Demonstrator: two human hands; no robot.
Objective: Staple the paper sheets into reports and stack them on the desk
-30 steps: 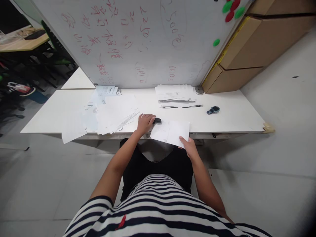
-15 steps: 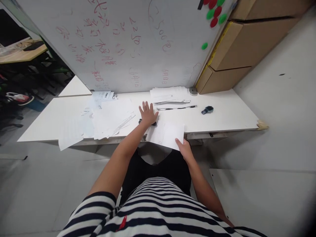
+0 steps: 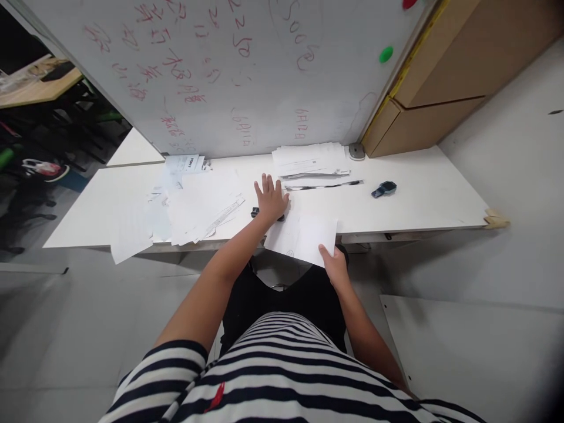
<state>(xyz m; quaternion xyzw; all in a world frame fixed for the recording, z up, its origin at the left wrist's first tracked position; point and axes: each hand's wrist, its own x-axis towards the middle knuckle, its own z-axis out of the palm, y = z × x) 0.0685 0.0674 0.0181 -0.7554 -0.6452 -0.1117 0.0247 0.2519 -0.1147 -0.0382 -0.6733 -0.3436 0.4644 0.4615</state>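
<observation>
My left hand lies palm down with its fingers spread. Beneath its palm and wrist is a small black object, mostly covered; its kind cannot be made out. My right hand pinches the lower right corner of a white sheet of paper, thumb on top. The sheet overhangs the front edge of the white table, and its upper left side reaches the black object under my left hand. A small round mark shows near its lower edge.
Loose papers spread over the table's left part, one past the front edge. A paper stack and a thin black-and-white strip lie behind my hands. A dark blue device sits rightward. A whiteboard and cardboard boxes stand behind.
The view has tilted down and shifted slightly, so everything sits a little differently in the picture. Both hands keep nearly the same pose on the paper and the black object.
</observation>
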